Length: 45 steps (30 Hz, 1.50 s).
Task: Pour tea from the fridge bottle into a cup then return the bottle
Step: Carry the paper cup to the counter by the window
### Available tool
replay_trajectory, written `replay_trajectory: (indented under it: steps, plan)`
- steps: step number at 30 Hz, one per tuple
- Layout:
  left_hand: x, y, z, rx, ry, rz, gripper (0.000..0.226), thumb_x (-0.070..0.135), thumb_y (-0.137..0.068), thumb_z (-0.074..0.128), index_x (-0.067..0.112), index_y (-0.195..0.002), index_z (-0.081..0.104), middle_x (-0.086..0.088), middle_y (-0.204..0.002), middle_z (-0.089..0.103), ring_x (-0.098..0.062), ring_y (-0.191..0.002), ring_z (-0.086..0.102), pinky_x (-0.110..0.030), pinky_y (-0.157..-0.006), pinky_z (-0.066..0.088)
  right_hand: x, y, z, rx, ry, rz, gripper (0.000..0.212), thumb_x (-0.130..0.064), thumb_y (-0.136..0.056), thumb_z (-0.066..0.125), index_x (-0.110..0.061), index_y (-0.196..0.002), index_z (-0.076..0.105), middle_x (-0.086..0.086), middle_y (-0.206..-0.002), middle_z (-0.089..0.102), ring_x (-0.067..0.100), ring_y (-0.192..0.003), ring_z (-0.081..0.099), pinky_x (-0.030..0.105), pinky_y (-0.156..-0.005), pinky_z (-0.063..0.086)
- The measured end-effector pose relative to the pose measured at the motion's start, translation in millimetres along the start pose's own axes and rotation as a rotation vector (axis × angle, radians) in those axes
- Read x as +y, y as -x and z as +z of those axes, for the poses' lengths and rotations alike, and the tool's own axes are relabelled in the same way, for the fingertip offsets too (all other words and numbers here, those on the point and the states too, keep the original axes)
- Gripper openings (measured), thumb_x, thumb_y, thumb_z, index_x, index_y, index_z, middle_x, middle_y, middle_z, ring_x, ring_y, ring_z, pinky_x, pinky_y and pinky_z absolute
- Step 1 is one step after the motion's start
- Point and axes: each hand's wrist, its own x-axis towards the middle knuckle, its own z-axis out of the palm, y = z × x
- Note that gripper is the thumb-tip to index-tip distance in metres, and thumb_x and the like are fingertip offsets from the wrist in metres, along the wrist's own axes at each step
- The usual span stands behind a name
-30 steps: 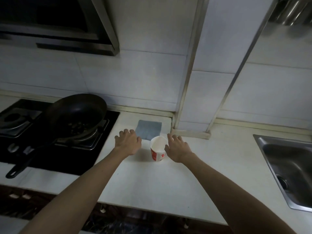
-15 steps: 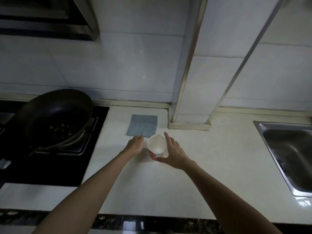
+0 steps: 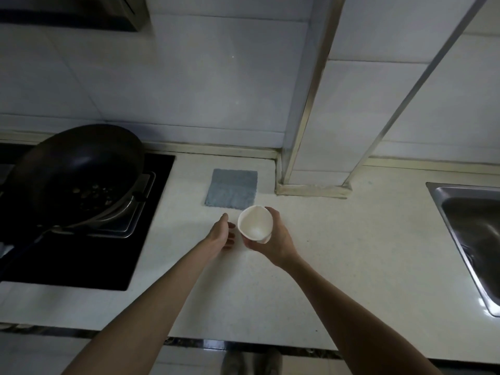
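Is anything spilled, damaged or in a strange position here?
Nothing is spilled. The cup is tilted in the right hand, mouth toward the camera, and looks empty. The left hand is open beside it.

Dark pan (image 3: 78, 174) on black hob (image 3: 89, 236) at counter's (image 3: 338, 266) left end. Grey-blue cloth (image 3: 231, 188) flat near back edge, beside hob. Steel sink (image 3: 476, 239) at right end. White-tiled wall (image 3: 189, 77) behind.

Bare forearms (no sleeves), grey shoes (image 3: 250, 362)
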Motion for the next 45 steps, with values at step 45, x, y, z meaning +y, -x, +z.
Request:
replay_trajectory:
  steps: [45]
  plan:
    - [86,184,213,-0.614,-0.129,0.292,0.049,0.037,-0.099,0.031,-0.003,-0.114,0.055,-0.019,-0.082,0.063,-0.034,-0.076,0.065,-0.038,-0.068,0.054,-23,149,-270,0.641,-0.213,-0.053,0.08,-0.034,-0.068,0.088,-0.024,-0.132,0.04,-0.015,-0.118,0.056,-0.004,-0.111,0.054,0.011,-0.078,0.049]
